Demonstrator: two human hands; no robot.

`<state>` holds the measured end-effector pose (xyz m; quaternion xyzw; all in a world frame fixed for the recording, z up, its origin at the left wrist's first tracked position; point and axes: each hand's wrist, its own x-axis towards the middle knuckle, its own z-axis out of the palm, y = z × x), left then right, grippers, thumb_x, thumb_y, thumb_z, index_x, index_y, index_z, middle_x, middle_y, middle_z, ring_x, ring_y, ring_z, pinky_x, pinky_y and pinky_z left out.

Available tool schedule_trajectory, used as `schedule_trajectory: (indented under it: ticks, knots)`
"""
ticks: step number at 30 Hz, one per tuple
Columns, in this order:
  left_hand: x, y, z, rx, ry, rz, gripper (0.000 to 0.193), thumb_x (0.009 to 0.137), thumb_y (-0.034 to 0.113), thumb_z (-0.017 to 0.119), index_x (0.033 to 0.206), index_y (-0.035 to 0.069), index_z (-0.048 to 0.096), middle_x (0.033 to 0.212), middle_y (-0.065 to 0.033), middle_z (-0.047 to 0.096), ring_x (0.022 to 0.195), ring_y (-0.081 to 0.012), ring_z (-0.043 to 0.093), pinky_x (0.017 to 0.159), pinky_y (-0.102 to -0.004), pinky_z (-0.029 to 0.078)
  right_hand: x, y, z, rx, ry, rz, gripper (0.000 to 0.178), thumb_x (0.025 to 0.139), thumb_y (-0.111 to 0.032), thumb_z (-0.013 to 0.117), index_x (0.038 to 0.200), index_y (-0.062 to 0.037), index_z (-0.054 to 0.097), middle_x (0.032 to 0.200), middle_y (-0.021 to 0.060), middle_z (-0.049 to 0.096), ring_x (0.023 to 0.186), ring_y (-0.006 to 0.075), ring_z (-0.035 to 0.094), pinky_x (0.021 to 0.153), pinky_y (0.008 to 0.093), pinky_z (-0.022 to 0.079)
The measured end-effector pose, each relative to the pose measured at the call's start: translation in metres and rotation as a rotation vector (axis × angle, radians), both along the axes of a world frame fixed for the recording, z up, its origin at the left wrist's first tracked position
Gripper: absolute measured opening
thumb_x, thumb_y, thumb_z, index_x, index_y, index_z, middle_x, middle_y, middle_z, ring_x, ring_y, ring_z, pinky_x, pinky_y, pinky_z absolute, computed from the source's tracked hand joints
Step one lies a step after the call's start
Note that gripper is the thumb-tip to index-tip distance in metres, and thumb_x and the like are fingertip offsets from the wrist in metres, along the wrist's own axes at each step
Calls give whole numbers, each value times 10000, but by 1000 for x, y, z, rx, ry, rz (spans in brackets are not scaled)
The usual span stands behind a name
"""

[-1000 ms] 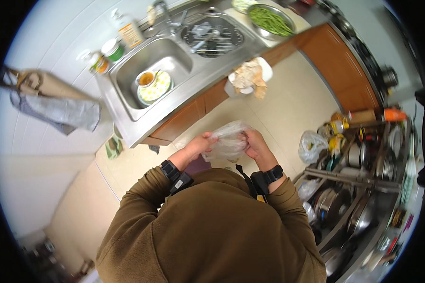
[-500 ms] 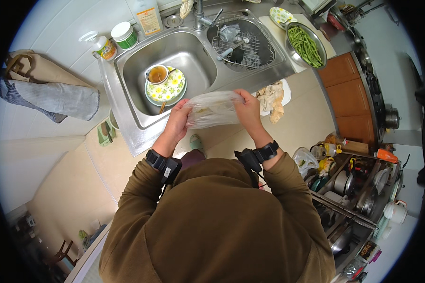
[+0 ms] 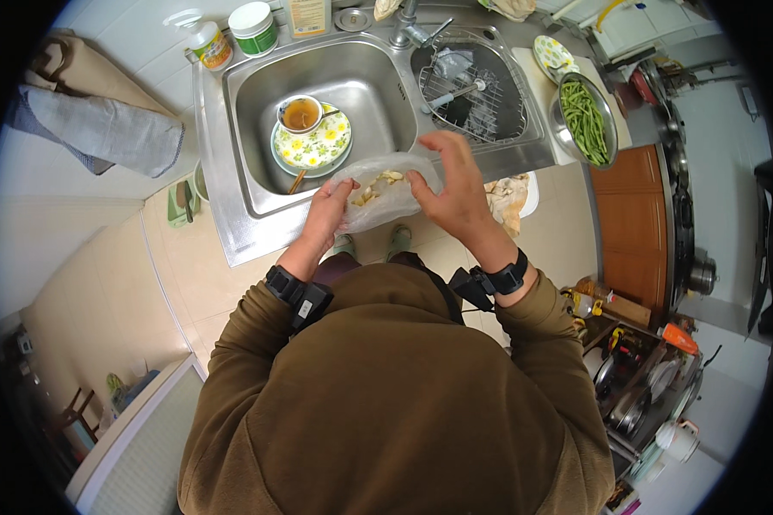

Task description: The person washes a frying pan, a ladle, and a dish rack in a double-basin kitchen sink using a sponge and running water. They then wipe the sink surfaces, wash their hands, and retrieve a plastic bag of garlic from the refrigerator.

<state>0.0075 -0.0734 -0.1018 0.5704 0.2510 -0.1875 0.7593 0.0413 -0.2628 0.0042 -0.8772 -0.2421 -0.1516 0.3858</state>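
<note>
A clear plastic bag is spread just in front of the sink's edge, with several small pale pieces inside that look like garlic cloves. My left hand pinches its left side, thumb on top. At the opposite side, my right hand has its thumb against the bag and its fingers raised and apart. Beyond the bag, in the left sink basin, a bowl of brownish liquid sits on a flowered plate, with chopsticks beside it.
A wire rack fills the right basin under the faucet. Green beans lie in a metal bowl on the right counter. A pump bottle and a white-and-green tub stand behind the sink. A cluttered shelf is at right.
My right hand has loosened from the bag's side, lifting and spreading its fingers. The bag has opened out, showing the pale pieces. My view has shifted slightly.
</note>
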Motion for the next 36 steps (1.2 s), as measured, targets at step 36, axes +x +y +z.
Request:
schedule_trajectory:
  ticks: [36]
  knots:
    - [-13,-16,-48,-368,89,427,344,886,176,423,1149,-31,505,1086,-153,590,970,-276,583,879,-395,471,40,22,-124,-593,552,531,417,684,-257,664,1009,-8,589,995,176,632,951,325,592,823,405,470]
